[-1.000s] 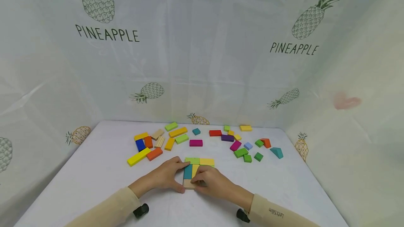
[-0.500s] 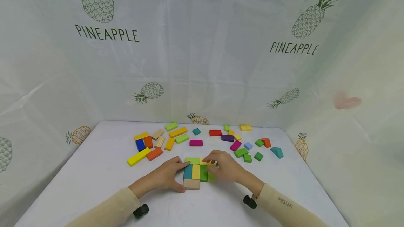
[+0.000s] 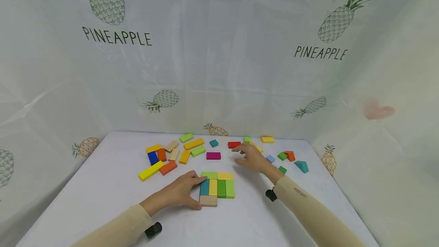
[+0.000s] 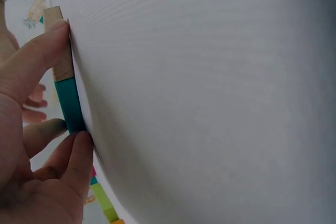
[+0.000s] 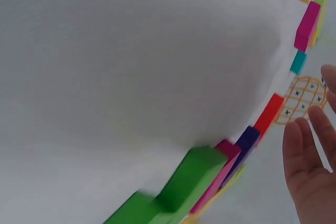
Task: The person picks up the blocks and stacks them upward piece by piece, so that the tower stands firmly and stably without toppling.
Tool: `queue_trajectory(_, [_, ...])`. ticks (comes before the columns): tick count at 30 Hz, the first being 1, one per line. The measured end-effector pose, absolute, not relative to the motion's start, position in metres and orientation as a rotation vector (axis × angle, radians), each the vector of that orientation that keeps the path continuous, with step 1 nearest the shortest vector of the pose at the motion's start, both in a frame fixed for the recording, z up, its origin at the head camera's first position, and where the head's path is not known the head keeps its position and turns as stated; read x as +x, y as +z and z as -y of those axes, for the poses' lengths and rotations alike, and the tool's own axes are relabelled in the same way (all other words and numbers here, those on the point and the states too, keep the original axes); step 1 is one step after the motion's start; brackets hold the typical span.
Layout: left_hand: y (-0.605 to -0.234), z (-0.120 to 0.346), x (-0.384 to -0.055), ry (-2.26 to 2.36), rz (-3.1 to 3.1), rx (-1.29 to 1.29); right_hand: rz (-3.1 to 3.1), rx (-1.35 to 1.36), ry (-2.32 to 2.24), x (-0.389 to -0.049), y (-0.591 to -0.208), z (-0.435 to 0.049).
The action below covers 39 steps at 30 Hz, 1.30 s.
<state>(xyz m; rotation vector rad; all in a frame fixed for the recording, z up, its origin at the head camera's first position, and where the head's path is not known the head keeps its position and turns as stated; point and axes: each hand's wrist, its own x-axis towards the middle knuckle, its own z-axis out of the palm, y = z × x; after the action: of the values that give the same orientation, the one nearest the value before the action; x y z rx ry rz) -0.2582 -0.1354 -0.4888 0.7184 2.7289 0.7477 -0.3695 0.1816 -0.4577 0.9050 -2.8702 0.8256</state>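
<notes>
A flat patch of wooden building blocks lies in front of me: a natural wood block, a teal block, a dark green block, and light green and yellow ones. Along its left edge rests my left hand; in the left wrist view its thumb touches the wood block and its fingers touch the teal block. My right hand hovers beyond the patch, holding nothing, fingers apart. Close to it is a red block. The right wrist view shows purple and green blocks nearby.
Loose blocks lie along the back of the white table: a long yellow block and a blue block at left, a magenta block mid-table, a teal triangular block at right. A pineapple-printed cloth hangs behind.
My right hand has left the patch, moving away from me and to the right toward the loose blocks, uncovering the green and yellow blocks. The left hand has stayed at the patch's left edge.
</notes>
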Motion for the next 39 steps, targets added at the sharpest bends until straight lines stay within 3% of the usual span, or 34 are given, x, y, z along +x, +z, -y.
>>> queue_trajectory(8, [-0.488, 0.135, -0.259, 0.744, -2.725, 0.719, 2.892, 1.059, 0.815, -0.386, -0.464, -0.138])
queue_trajectory(20, [-0.486, 0.135, -0.257, 0.746, -2.726, 0.709, 2.953, 1.022, 0.654, -0.399, -0.475, -0.109])
queue_trajectory(39, [-0.486, 0.135, -0.258, 0.735, -2.728, 0.735, 2.947, 0.937, 0.705, -0.378, -0.46, -0.126])
